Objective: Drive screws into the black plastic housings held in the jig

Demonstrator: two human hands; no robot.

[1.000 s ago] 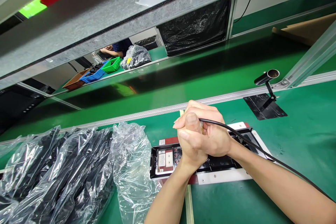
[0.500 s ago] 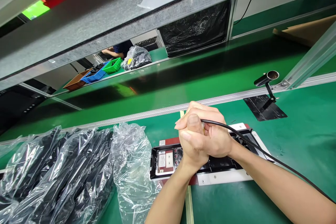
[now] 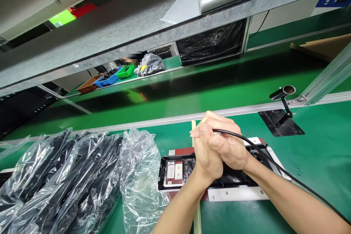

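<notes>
Left hand [image 3: 207, 155] and right hand [image 3: 232, 148] are pressed together over a black plastic housing [image 3: 237, 178], fingers wrapped round the end of a black cable [image 3: 244, 138]. Whatever is fitted at that end is hidden in the clasp; can't be told from this angle. Doubled grip is presumably used for steadiness. Cable is led out at the top and run beside the right forearm, likely so slack is held off the housing.

Housing is laid open side up on a red-and-white base plate [image 3: 238, 193] on the green bench [image 3: 315, 153], probably so it's located and supported. Its middle is covered by the hands.

Crumpled clear plastic bag [image 3: 139, 168] is placed just left of the housing, bagged black parts [image 3: 82, 186] beyond it, apparently so the working spot isn't crowded. Black tube holder [image 3: 283, 92] is mounted at far right, tilted, seemingly for easy reach.
</notes>
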